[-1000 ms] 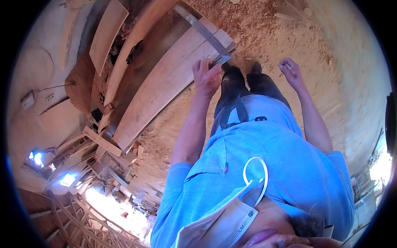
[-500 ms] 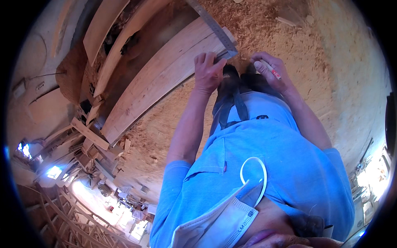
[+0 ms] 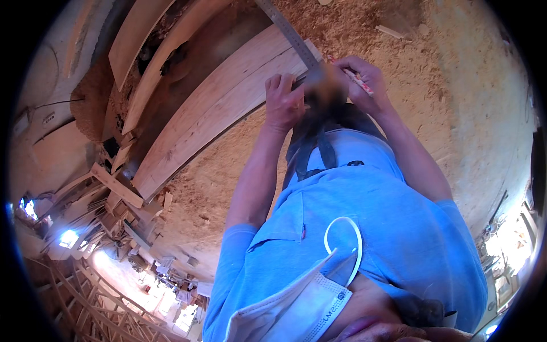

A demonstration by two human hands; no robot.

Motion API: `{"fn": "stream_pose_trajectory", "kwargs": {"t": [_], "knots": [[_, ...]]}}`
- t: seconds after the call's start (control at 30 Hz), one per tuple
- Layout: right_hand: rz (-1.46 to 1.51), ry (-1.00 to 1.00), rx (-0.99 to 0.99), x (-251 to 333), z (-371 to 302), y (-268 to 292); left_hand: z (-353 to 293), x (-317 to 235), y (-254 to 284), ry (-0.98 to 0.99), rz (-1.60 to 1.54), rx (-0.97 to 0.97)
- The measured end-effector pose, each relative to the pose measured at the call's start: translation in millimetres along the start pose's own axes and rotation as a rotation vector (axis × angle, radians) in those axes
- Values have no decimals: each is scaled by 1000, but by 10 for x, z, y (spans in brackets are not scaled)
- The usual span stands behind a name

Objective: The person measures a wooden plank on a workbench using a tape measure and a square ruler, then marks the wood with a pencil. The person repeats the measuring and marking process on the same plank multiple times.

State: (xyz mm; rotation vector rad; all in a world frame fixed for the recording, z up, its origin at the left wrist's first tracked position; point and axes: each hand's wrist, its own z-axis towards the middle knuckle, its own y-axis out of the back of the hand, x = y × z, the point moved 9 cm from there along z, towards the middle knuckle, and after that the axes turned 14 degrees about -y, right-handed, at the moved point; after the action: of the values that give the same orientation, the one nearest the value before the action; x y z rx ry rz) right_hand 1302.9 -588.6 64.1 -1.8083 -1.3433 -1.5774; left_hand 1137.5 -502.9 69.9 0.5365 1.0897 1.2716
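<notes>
A long, wide wooden board (image 3: 211, 108) with a curved far edge slants from lower left to upper middle. Across its right end lies the metal blade of a square (image 3: 293, 40). My left hand (image 3: 284, 105) is at the board's near edge, fingers bent over the wood and closed at the square's near end. Just right of the board's end, my right hand (image 3: 367, 85) grips a red-and-white pencil (image 3: 359, 82), its tip pointing up and left towards the square. A blurred patch between the hands hides the square's corner and part of my fingers.
Curved wooden planks (image 3: 171, 48) lean beyond the board at upper left. Offcuts (image 3: 117, 185) are heaped at its lower left end. Sawdust covers the floor (image 3: 433, 114), with a wood scrap (image 3: 390, 32) at upper right. Curved wooden pieces (image 3: 91, 302) are stacked at lower left.
My right hand has moved up and left, closer to the square, and the pencil now points towards the board's end. My left hand stays at the square.
</notes>
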Motion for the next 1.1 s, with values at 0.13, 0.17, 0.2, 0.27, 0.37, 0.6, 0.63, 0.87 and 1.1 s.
{"fn": "stream_pose_trajectory", "kwargs": {"t": [0.13,0.17,0.2,0.27,0.37,0.6,0.63,0.87,1.1], "knots": [[-9,172,26,183,47,-28,-13,15,1,3,-3,-10],[-14,205,34,182,56,-46,-14,17,-5,5,-6,-9],[-10,218,18,155,70,-52,-9,15,-4,7,-10,-7],[-3,242,-15,114,85,-63,9,13,-1,7,-16,-10],[-39,48,15,87,136,-116,-10,23,1,13,-13,-15],[-169,84,41,223,257,-182,-19,34,-21,26,-10,-3],[-173,94,42,230,282,-197,-18,34,-18,27,-12,-5],[-161,140,57,238,387,-323,-23,35,-27,22,-20,-6],[-247,113,34,322,365,-302,-29,40,-29,16,-14,-4]]}}
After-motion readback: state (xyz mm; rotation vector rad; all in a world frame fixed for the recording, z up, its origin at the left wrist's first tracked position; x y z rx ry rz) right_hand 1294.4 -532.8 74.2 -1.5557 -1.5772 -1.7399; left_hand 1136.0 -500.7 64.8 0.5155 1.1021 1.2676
